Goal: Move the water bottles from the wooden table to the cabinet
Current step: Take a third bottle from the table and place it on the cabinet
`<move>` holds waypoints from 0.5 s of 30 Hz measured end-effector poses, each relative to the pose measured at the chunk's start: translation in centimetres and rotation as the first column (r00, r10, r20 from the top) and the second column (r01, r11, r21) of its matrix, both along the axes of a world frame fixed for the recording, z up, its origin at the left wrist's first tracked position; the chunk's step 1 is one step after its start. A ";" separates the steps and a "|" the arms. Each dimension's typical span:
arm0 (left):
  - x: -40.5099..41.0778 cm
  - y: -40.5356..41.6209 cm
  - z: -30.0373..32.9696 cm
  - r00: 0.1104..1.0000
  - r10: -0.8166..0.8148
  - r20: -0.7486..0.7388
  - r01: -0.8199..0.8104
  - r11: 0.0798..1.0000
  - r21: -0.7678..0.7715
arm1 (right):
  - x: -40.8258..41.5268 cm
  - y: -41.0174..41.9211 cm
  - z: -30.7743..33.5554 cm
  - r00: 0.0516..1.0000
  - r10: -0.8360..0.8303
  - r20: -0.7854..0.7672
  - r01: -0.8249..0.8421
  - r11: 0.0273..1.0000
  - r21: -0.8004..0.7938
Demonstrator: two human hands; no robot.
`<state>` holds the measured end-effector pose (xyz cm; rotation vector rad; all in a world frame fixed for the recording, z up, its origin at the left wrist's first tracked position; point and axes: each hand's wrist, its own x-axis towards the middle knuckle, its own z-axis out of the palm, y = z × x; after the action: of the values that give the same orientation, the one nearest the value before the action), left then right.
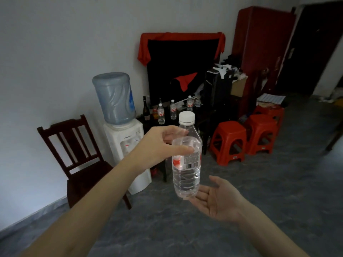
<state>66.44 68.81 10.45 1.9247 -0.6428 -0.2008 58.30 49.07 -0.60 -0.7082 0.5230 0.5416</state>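
My left hand grips a clear water bottle with a white cap around its upper body and holds it upright in mid-air. Palm up, fingers straight, my right hand lies open just under the bottle's base. Three more water bottles with red labels stand on a dark surface at the far wall. A red cabinet stands at the back right.
A water dispenser with a blue jug stands left of the far bottles, a dark wooden chair beside it. Dark glass bottles stand by the water bottles. Red plastic stools sit on the grey floor at right.
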 end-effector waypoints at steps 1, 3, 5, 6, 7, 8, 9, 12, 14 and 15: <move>1.0 -1.1 0.0 1.000 0.006 0.015 -0.006 1.000 -0.005 | 1.1 -1.1 0.0 1.000 -0.010 0.005 0.010 1.000 -0.001; 2.9 -2.8 0.0 0.999 0.028 0.030 -0.028 1.000 -0.008 | 3.1 -2.9 0.2 0.999 -0.036 0.007 0.036 0.999 0.001; 4.5 -4.2 -0.2 0.999 0.041 0.021 -0.041 0.999 -0.008 | 4.8 -4.2 0.0 0.999 -0.043 -0.005 0.043 0.999 0.006; 5.5 -4.7 -0.3 0.999 0.042 0.018 -0.042 0.999 -0.011 | 5.5 -4.7 -0.1 0.999 -0.038 -0.005 0.038 0.999 0.010; 6.4 -5.3 -0.4 0.999 0.042 0.017 -0.041 0.999 -0.013 | 6.3 -5.2 -0.3 0.999 -0.032 -0.003 0.032 0.999 0.015; 7.2 -5.9 -0.4 0.999 0.045 0.016 -0.044 0.999 -0.014 | 7.2 -5.8 -0.4 1.000 -0.027 -0.001 0.027 0.999 0.019; 8.1 -6.5 -0.5 0.999 0.049 0.015 -0.048 0.999 -0.015 | 8.1 -6.3 -0.5 1.000 -0.024 0.001 0.024 1.000 0.020; 10.8 -8.0 -0.7 0.998 0.054 0.022 -0.054 0.998 -0.014 | 10.8 -7.7 -0.9 0.999 -0.038 0.003 0.038 0.999 0.021; 12.6 -8.8 -0.9 0.998 0.059 0.036 -0.059 0.998 -0.005 | 12.5 -8.5 -1.3 0.999 -0.047 0.007 0.046 0.998 0.032; 13.6 -9.1 -1.0 0.997 0.060 0.044 -0.060 0.998 -0.001 | 13.5 -8.9 -1.5 0.999 -0.037 0.012 0.037 0.999 0.038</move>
<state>80.01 59.71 9.47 1.9502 -0.6135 -0.1210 71.81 40.14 -2.06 -0.6643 0.5117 0.5107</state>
